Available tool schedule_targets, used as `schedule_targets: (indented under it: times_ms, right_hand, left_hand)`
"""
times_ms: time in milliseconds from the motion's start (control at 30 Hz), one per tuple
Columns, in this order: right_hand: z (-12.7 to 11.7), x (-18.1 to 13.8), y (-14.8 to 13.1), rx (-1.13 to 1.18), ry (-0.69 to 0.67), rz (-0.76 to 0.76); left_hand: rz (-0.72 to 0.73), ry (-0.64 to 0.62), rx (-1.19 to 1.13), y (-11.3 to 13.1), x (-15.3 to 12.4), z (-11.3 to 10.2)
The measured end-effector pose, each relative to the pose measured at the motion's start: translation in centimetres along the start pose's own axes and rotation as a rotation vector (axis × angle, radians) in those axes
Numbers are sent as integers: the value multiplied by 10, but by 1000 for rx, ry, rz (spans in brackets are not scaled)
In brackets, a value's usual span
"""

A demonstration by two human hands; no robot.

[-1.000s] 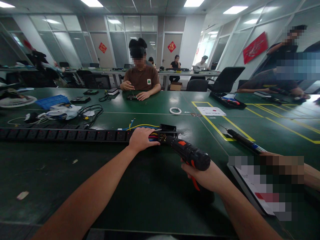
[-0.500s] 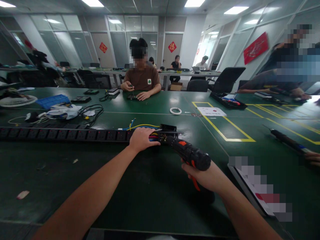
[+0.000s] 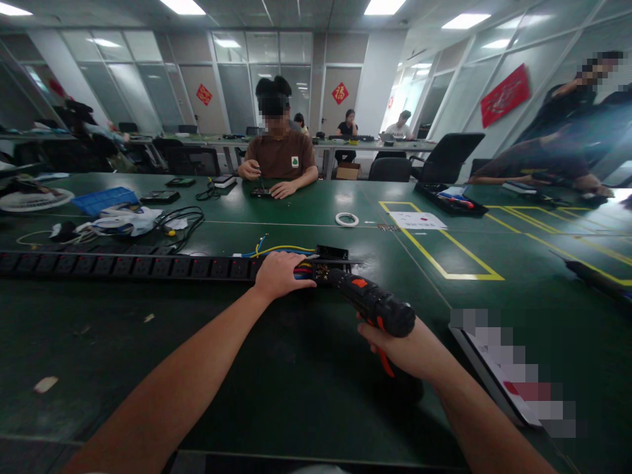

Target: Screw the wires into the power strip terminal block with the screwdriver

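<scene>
A long black power strip with a row of sockets lies across the table from the left. My left hand is wrapped over its right end, fingers on the far side and thumb along the near side. Coloured wires show in the opened end beside my thumb. In my right hand is a black and orange cordless drill, gripped by its handle. The drill's nose points left at the exposed end of the strip; its tip contact is too small to make out. Blue and yellow wires run behind the strip.
A white tape roll lies beyond the strip. Cables and a blue tray are at left. On the right are a flat white-topped case and a dark tool. A person works opposite.
Both my hands and the drill stay almost still on the strip. At the far right, the dark tool held by another person's hand has shifted right, and that hand has left view.
</scene>
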State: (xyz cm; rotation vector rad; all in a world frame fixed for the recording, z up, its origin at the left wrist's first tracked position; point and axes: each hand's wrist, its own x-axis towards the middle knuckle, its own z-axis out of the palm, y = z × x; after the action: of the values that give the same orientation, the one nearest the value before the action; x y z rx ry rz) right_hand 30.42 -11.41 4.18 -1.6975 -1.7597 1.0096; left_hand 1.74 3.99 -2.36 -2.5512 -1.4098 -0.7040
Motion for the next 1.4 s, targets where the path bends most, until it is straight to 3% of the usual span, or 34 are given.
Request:
schedule_targets:
  times_ms: [1400]
  right_hand:
    - [2, 12, -16, 56, -48, 62]
  left_hand:
    - [82, -11, -46, -26, 7, -10]
